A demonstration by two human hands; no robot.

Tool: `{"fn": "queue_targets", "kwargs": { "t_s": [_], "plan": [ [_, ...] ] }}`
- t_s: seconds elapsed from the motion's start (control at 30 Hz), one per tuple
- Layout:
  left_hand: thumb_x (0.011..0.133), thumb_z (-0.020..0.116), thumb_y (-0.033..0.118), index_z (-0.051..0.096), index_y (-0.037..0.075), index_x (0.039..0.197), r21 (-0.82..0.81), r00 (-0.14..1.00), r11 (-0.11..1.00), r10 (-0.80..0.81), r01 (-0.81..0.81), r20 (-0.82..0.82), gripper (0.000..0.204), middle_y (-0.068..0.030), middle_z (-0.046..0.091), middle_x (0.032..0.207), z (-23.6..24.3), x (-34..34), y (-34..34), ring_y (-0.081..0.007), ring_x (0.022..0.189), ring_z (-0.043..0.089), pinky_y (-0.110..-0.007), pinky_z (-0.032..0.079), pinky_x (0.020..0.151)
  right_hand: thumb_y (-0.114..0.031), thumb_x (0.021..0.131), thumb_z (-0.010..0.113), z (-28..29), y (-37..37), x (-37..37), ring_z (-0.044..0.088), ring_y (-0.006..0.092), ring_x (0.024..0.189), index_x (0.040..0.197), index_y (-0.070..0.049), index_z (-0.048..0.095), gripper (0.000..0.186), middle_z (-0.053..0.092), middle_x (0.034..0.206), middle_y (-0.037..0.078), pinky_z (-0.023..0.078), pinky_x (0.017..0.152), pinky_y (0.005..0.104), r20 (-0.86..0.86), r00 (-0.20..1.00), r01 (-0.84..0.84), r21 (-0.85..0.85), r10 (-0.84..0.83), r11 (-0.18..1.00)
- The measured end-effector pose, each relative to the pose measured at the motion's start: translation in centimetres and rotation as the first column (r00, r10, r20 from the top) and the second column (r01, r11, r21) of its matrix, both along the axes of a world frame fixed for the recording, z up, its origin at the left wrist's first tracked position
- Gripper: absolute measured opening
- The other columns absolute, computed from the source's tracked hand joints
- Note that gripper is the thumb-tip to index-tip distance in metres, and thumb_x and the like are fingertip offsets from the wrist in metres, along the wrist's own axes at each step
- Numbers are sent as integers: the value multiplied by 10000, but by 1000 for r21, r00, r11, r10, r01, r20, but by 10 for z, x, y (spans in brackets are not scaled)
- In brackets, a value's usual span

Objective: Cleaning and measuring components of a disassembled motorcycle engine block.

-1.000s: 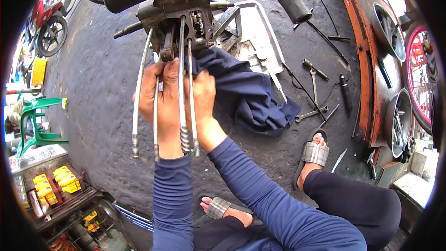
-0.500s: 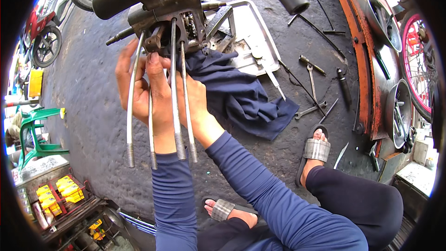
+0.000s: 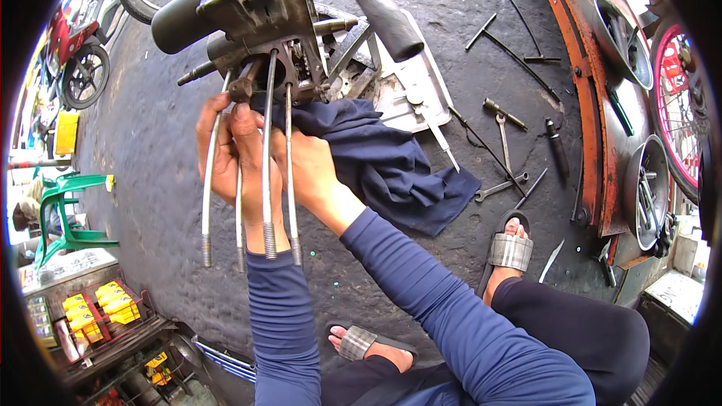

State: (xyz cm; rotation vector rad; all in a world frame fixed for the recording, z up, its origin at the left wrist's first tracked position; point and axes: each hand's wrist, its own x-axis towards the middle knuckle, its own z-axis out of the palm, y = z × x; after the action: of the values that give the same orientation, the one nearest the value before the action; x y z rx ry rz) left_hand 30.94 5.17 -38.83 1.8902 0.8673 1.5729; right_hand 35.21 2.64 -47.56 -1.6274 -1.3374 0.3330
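Note:
A dark motorcycle engine crankcase (image 3: pixel 259 0) fills the upper left, with several long threaded studs (image 3: pixel 268 158) jutting toward me. From its round opening pokes a connecting rod (image 3: pixel 241 91). My left hand (image 3: pixel 244 154) reaches among the studs, thumb and fingers closed around the rod's end. Just right of it is my right hand (image 3: pixel 310 169), its fingers curled in behind the studs. Their tips are hidden, so what they grip does not show. A dark blue cloth (image 3: pixel 398 165) lies bunched under the engine, next to my right hand.
A metal tray (image 3: pixel 421 68) with a caliper (image 3: pixel 432 124) lies behind the cloth. Wrenches (image 3: pixel 504 139) and T-handle tools (image 3: pixel 519 56) lie right on the dark floor. An orange-edged bench (image 3: pixel 590 120) holds metal bowls (image 3: pixel 647 188). A black tube (image 3: pixel 383 19) extends above the tray.
The engine sits slightly lower in view, and the black tube reaches further down and left over the tray. Both hands keep their places at the rod and studs.

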Motion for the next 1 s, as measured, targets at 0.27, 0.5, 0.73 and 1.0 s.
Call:
{"fn": "queue_targets", "kwargs": {
  "t_s": [0.27,0.5,0.73,1.0],
  "plan": [
    [1033,615,164,562,32,1269,32,996,996,84,-83,-14,275,-39,705,754,-1,-5,-2,-8,552,388,-187,300,504,-135,853,615,11,0,16,674,396,712,1285,-148,607,432,660,805,204,538,630,510,-72,984,-159,89,165,983],
    [987,667,93,638,-11,1165,12,990,997,70,-73,123,208,-60,658,717,-5,3,-6,-79,665,605,-235,469,606,-212,919,615,22,13,41,672,440,796,1238,-79,607,346,688,854,235,532,674,527,-210,904,-343,167,373,924],
    [925,742,95,684,43,1142,-67,992,994,94,-89,79,231,-86,727,1013,-9,-2,-9,-191,861,659,-316,518,795,-292,946,612,31,10,47,694,410,790,1097,-103,590,243,699,835,189,546,640,483,-78,922,-370,111,379,923],
    [900,750,67,687,29,1128,-35,990,996,83,-80,114,240,-90,718,990,-7,0,-11,-187,850,624,-327,488,830,-211,894,679,32,10,47,684,421,751,1156,-69,633,302,690,815,206,538,643,469,-182,914,-300,302,363,905]
  ]
}}
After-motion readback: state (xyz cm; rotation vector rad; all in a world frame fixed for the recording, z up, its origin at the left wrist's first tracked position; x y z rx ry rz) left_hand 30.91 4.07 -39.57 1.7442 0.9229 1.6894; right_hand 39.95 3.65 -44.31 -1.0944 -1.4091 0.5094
